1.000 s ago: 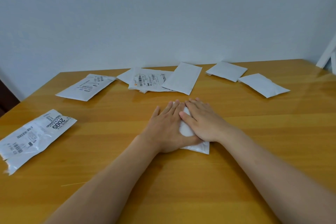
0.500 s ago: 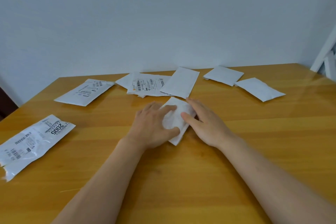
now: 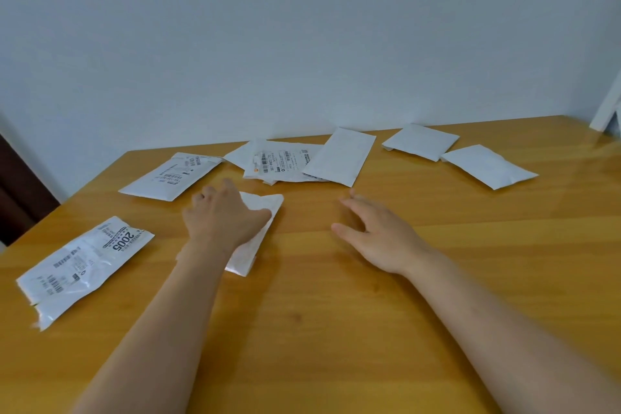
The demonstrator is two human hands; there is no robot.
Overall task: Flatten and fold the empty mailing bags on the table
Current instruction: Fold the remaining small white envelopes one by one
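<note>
- Left hand (image 3: 225, 218): we log it palm down on the folded mailing bag (image 3: 258, 228), fingers spread and only slightly bent, pressing the bag onto the counter (image 3: 336, 329); forearm reaches in from the lower left.
- Right hand (image 3: 379, 235): we log it apart from the folded bag, palm down, fingers loosely extended and holding nothing; we cannot tell whether it touches the wood or hovers just above it.
- Folded mailing bag: plain white, lying left of centre, its far corner and near corner showing past the left hand.
- Labelled bag (image 3: 85, 265): crinkled, flat near the counter's left edge, printed "2005".
- Second labelled bag (image 3: 168, 176): flat, beyond the left hand, near the far left corner.
- Overlapping pile (image 3: 285, 161): labelled bags at the far edge, by the wall (image 3: 302, 44), with a plain white bag (image 3: 339, 156) lying partly over them.
- Two plain white bags (image 3: 420, 141) (image 3: 487, 166): far right, just beside each other.
- Open room: we note bare wood across the whole near half of the counter and between the two hands; the right side past the right hand is likewise bare up to the far bags.
</note>
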